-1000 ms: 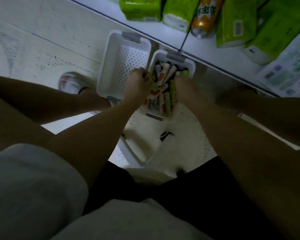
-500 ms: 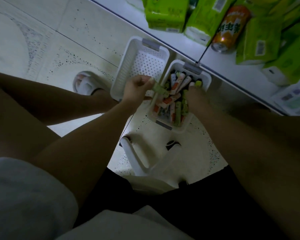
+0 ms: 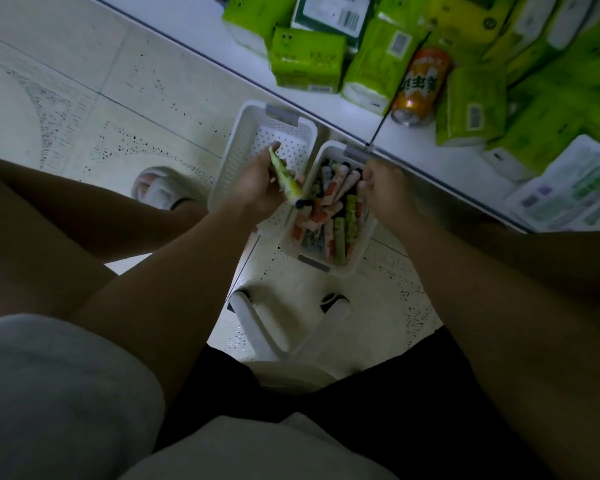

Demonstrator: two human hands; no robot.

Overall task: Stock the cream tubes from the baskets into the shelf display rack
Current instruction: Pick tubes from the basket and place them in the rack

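Since half a second ago, left hand (image 3: 257,187) lifted clear of the full basket, now over the seam between the two baskets; right hand (image 3: 383,194) raised from among the tubes to the full basket's right rim.

Left hand: fingers curled around one slim green-and-white cream tube with a black cap (image 3: 284,178), held slantwise, crimped end up toward the shelf, cap down toward the heap of tubes.

Right hand: fingers curled inward at the basket's upper right edge; whether anything is held, cannot tell.

Right-hand white perforated plastic basket with grey handle clips (image 3: 355,261): packed with a jumble of cream tubes (image 3: 329,216), green ones and white ones with orange-red print, lying at mixed angles.

Left-hand matching white perforated basket (image 3: 238,143): touching the full one side by side, dotted bottom showing beyond the left hand.

Both baskets on pale speckled floor tiles (image 3: 84,109), just beside the front edge of a low white shelf (image 3: 413,143).

On the shelf: bright green tissue packs (image 3: 305,60), an orange drink can lying on its side (image 3: 420,88), pale printed packets at far right (image 3: 575,192).

Nearer the camera: bare forearms and knees, grey shorts (image 3: 49,393), a foot in a white slipper (image 3: 158,192) left of the baskets, legs of a white plastic stool (image 3: 257,327) between the knees.
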